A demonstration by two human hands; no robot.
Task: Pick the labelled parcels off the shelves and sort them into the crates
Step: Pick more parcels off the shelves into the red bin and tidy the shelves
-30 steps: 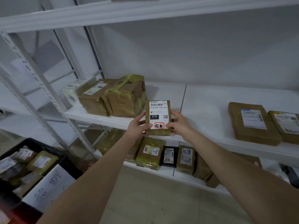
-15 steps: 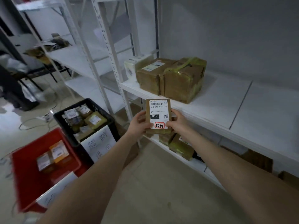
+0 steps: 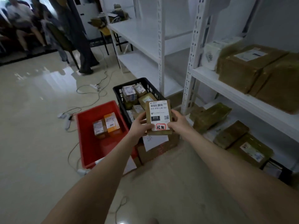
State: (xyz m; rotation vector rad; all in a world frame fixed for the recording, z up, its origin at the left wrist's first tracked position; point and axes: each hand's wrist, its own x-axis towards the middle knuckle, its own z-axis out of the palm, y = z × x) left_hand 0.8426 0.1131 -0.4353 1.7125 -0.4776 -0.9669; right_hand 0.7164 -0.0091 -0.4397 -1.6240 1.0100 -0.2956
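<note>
Glossy pale tiled floor fronts a run of white metal shelving, with two sorting bins at its foot: a black plastic lattice crate already holding several labelled packets, and beside it a red plastic crate holding two small boxes. The small flat brown cardboard parcel with a white barcode label is off the shelf, held in the air above the near end of the black crate. The left hand and right hand pinch its lower corners, thumbs on the front face and fingers curled behind. The label faces upward toward the wearer, presumably so that the "010" code and the red-framed handwritten mark can be read before a crate is chosen. Large brown taped cartons remain on the upper shelf. Compared with half a second earlier, the view has swung away from the shelving toward the crates, and the parcel, previously level with the shelf edge, now overlaps the black crate; the two-handed grip is unchanged.
</note>
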